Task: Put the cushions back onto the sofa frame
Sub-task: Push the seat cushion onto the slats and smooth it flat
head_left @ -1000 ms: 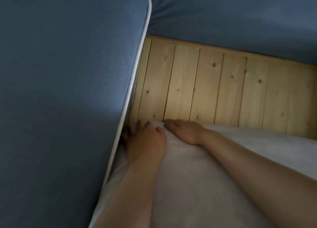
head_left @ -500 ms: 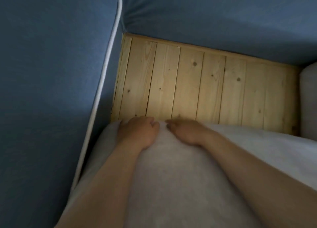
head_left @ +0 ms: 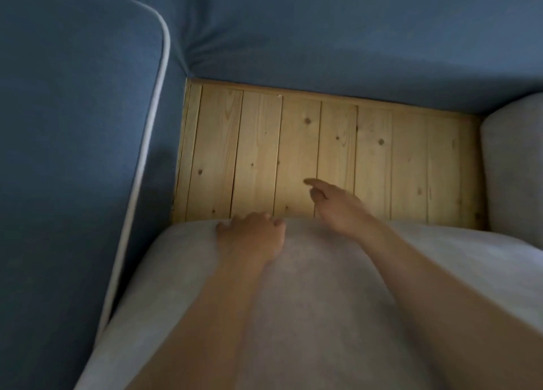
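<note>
A large pale grey seat cushion point(head_left: 338, 316) lies in front of me, its far edge over the bare wooden slats of the sofa frame point(head_left: 258, 160). My left hand point(head_left: 252, 237) rests on that far edge with its fingers curled over it. My right hand point(head_left: 335, 207) is lifted off the cushion and reaches forward over the slats, index finger stretched out, holding nothing. A second grey cushion point(head_left: 514, 169) sits on the frame at the right.
The blue armrest point(head_left: 73, 154) with white piping rises on the left, close beside the cushion. The blue sofa back point(head_left: 352, 37) runs along the far side. A strip of bare slats lies between the cushion's edge and the back.
My right hand has let go of the cushion's far edge and moved forward over the slats. The left hand stays on the edge. More of the slats shows now.
</note>
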A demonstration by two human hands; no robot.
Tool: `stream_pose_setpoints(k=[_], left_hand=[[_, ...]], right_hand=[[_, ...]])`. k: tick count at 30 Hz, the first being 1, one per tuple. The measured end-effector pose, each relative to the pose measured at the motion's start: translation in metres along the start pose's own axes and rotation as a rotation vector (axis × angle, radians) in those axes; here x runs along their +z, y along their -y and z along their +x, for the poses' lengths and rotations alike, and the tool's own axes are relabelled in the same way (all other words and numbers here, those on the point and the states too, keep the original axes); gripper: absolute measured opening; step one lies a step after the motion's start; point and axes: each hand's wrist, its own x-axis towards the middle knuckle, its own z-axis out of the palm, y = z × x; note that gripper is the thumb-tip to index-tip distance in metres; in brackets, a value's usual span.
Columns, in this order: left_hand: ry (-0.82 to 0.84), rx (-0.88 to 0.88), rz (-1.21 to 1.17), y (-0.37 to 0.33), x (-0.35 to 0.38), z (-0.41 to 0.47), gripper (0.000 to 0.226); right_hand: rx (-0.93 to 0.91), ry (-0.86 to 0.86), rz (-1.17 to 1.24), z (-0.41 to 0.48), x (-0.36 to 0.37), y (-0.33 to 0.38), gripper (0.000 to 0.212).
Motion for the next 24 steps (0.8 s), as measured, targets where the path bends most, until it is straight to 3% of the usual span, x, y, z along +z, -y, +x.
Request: stream_pose_setpoints(k=[3,7,9,11,13,17,20,22,24], left_hand=[[-0.021,-0.018,0.096,-0.030,0.012,-0.009,0.048],[-0.077,0.096,0.139,-0.043,0.021,-0.012,0.046],[-0.058,0.150,0.144,-0.043,0.022,-0.011,0.049],[-0.026,0.185,0.173,-0.044,0.025,-0.011,0.055],[-0.021,0.187,0.182,-0.042,0.028,-0.011,0.057],[-0.042,0.169,0.210,-0.043,0.029,-0.010,0.056],[-0.060,0.168,0.217,-0.042,0.034,-0.011,0.055],[-0.104,0.179,0.220,-0.040,0.036,-0.008,0.056],[-0.134,0.169,0.251,-0.039,0.038,-0.007,0.058]], right_hand=[[0.004,0.144,-0.198,-0.021,0.026,-0.015,0.048],[0.014,0.217,0.001,-0.004,-0.017,-0.029,0.048],[-0.050,0.155,-0.043,-0.014,-0.011,-0.039,0.048],[-0.101,0.213,-0.138,-0.026,0.004,-0.049,0.049],[-0.085,0.275,-0.088,-0.017,0.002,-0.053,0.050],[-0.053,0.087,-0.041,-0.017,-0.002,-0.061,0.050],[-0.047,0.134,-0.045,-0.023,0.000,-0.071,0.050],[-0.020,0.007,0.058,-0.018,-0.016,-0.076,0.052],[-0.056,-0.071,-0.018,-0.022,-0.012,-0.073,0.053]])
